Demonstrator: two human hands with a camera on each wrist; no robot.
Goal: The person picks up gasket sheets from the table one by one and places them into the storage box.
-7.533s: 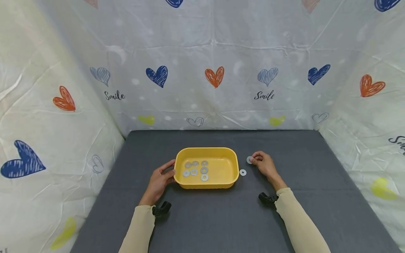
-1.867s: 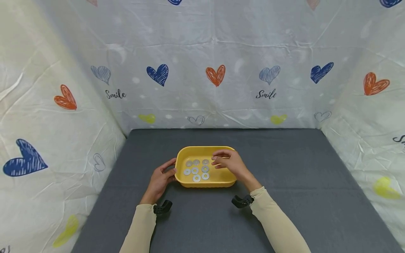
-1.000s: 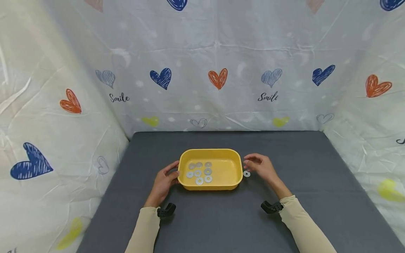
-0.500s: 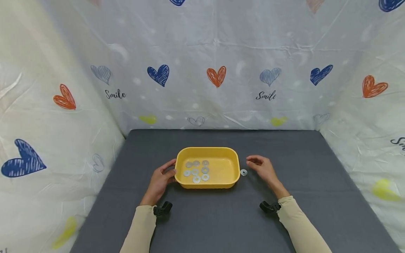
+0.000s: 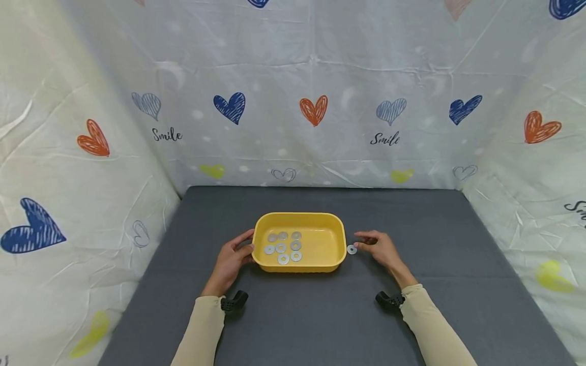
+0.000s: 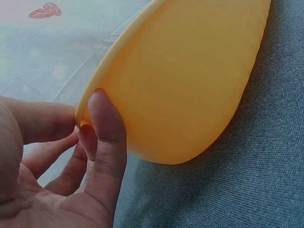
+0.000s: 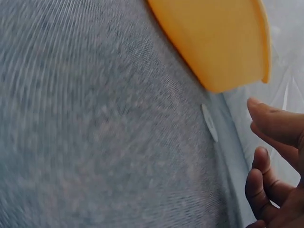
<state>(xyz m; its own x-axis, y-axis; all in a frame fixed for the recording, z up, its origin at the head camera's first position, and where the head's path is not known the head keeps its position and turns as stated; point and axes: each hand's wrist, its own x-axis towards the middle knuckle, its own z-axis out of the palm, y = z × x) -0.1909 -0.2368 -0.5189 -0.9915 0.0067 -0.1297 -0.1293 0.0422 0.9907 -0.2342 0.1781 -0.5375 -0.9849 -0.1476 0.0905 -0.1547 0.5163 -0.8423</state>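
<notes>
A yellow plastic tray (image 5: 320,259) sits mid-table with several flat metal washers (image 5: 295,245) lying on its floor, mostly in its left half. My left hand (image 5: 230,263) holds the tray's left end; in the left wrist view, the thumb (image 6: 108,116) lies on the outer wall and the fingers meet the rim. Just outside the tray's right end, one more washer (image 5: 351,249) lies flat on the cloth. My right hand (image 5: 381,248) is beside that washer, thumb close to its edge. The right wrist view shows nothing between its loosely bent fingers, apart from the washer (image 7: 209,123).
Dark grey cloth (image 5: 302,320) covers the table. A pale curtain (image 5: 270,142) printed with hearts stands behind it and along both sides. Black wrist bands (image 5: 389,300) are worn on both wrists.
Earlier my right hand held a washer right of the tray, then was over the tray, which now has one more inside. It has since returned right and lowered towards the outside washer.
</notes>
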